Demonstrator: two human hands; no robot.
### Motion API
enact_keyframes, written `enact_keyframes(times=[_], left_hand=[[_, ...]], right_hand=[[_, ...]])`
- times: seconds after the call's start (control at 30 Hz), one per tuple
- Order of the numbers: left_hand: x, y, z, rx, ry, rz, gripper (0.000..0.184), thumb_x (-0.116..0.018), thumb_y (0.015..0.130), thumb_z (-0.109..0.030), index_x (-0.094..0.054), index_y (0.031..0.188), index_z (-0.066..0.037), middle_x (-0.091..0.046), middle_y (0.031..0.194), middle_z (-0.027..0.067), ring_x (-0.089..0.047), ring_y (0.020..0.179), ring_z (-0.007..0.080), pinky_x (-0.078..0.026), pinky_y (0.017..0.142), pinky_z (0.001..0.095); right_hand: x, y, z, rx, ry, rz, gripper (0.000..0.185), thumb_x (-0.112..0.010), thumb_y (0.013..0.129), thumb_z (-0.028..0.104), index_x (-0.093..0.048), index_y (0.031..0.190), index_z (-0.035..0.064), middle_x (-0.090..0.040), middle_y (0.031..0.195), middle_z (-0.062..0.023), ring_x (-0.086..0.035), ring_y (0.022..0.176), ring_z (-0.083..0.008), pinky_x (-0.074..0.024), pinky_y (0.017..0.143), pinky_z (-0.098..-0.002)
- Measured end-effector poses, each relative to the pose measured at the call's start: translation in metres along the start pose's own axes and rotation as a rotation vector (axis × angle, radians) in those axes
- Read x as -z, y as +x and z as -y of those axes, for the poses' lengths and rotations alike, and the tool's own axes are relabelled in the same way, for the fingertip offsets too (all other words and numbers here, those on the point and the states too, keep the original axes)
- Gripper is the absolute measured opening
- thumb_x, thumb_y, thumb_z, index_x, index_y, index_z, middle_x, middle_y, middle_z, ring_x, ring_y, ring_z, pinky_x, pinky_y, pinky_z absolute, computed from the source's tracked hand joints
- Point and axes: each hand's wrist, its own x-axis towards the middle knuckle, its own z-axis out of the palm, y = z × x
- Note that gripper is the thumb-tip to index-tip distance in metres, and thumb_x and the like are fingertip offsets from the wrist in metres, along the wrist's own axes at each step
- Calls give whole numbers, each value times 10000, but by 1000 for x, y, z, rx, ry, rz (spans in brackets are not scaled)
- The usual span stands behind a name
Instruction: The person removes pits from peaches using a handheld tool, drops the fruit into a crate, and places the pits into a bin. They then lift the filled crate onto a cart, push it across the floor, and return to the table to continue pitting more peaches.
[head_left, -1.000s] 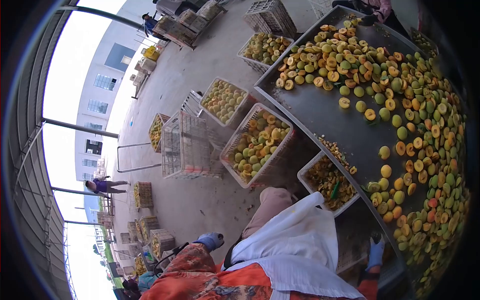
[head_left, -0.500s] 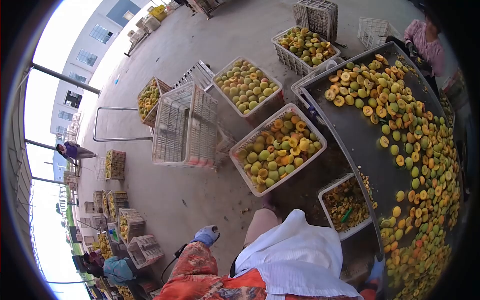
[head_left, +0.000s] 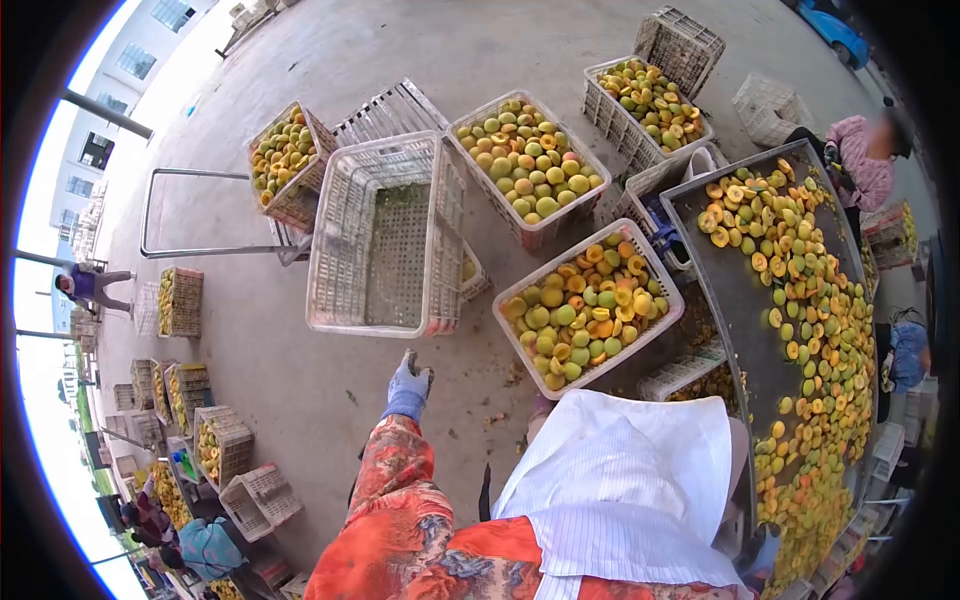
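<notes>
My left hand (head_left: 409,388), in a grey-blue glove, reaches forward with its fingers apart and nothing in them. Just beyond it stands a large white plastic crate (head_left: 322,270), whose slotted floor shows dark greenish residue; the hand appears apart from it. To the right of the hand, a white crate (head_left: 520,350) holds whole and halved yellow-green fruit (head_left: 585,310). A dark metal table (head_left: 735,290) on my right carries many halved fruits (head_left: 825,320). At its lower edge a pale blue patch may be my right hand (head_left: 766,552), but its fingers are hidden.
More fruit crates stand ahead, one near the table (head_left: 610,110) and one by a metal-framed cart (head_left: 190,172). A low crate (head_left: 680,375) sits under the table edge. A person in pink (head_left: 862,165) is at the table's far end; others are at left.
My view has turned and shifted, bringing the large crate closer. My left hand has moved up and forward toward it. My right hand, seen at the table edge before, is now mostly hidden.
</notes>
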Motion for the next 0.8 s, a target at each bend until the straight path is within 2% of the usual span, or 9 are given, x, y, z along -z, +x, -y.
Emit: enact_keyframes(times=[0.03, 0.1, 0.2, 0.3, 0.4, 0.5, 0.6, 0.7, 0.8], left_hand=[[-1, -3, 8, 61, 37, 101, 583, -620, 751, -233, -435, 1285, -90, -563, 1156, 188, -551, 1077, 259, -433, 895, 335], [-9, -14, 39, 2, 129, 151, 538, -616, 753, -247, -476, 1249, -91, -578, 1134, 178, -562, 1058, 256, -438, 885, 332], [-1, -41, 12, -45, 309, 240, 484, -613, 752, -276, -534, 1192, -92, -600, 1102, 156, -585, 1016, 251, -448, 864, 324], [5, -52, 6, 15, 306, 267, 470, -616, 747, -295, -557, 1165, -89, -612, 1085, 137, -599, 984, 256, -453, 855, 319], [10, -54, 26, 41, 187, 208, 464, -619, 745, -298, -564, 1152, -82, -620, 1070, 132, -603, 976, 260, -454, 854, 312], [21, -64, 40, 11, 133, 110, 462, -621, 746, -304, -567, 1147, -80, -624, 1060, 134, -603, 976, 258, -453, 856, 314], [19, -72, 73, 34, 148, -7, 475, -625, 745, -322, -564, 1152, -85, -623, 1061, 134, -600, 983, 261, -447, 869, 329], [21, -98, 66, 145, 239, -72, 506, -632, 737, -345, -555, 1166, -89, -619, 1071, 135, -589, 1003, 269, -438, 886, 345], [25, -111, 44, 235, 336, -30, 530, -637, 729, -361, -546, 1177, -92, -605, 1099, 141, -567, 1042, 273, -431, 898, 352]], right_hand=[[-4, -2, 13, -5, 0, 0, 195, -502, 838, 284, -478, 704, 143, -425, 563, 29, -362, 397, -150, -315, 372, -297], [-22, -5, 51, -677, 677, -39, 201, -520, 824, 331, -494, 740, 150, -449, 579, 25, -407, 417, -148, -345, 380, -290], [-20, -4, 120, -957, 463, 79, 166, -514, 830, 320, -504, 778, 163, -461, 586, 19, -452, 433, -163, -367, 382, -283], [-36, -11, 183, -889, 390, 94, 115, -510, 839, 288, -515, 812, 177, -458, 586, 22, -456, 423, -153, -364, 365, -261], [-41, 7, 163, -748, 511, 268, 111, -508, 842, 292, -520, 841, 181, -457, 593, 31, -443, 424, -128, -348, 365, -232], [-87, 70, 0, -490, 517, 217, 92, -510, 848, 269, -518, 873, 182, -463, 603, 35, -429, 423, -112, -346, 365, -219], [-122, 129, 31, -312, 262, 249, 89, -517, 850, 242, -517, 888, 161, -472, 613, 36, -446, 434, -110, -361, 366, -226], [-198, 176, 42, -184, 437, 224, 89, -533, 850, 216, -522, 896, 141, -495, 626, 22, -478, 445, -112, -389, 367, -243], [-201, 163, 175, -399, 367, 392, 113, -543, 852, 192, -530, 931, 113, -521, 657, 4, -510, 466, -121, -418, 376, -261]])
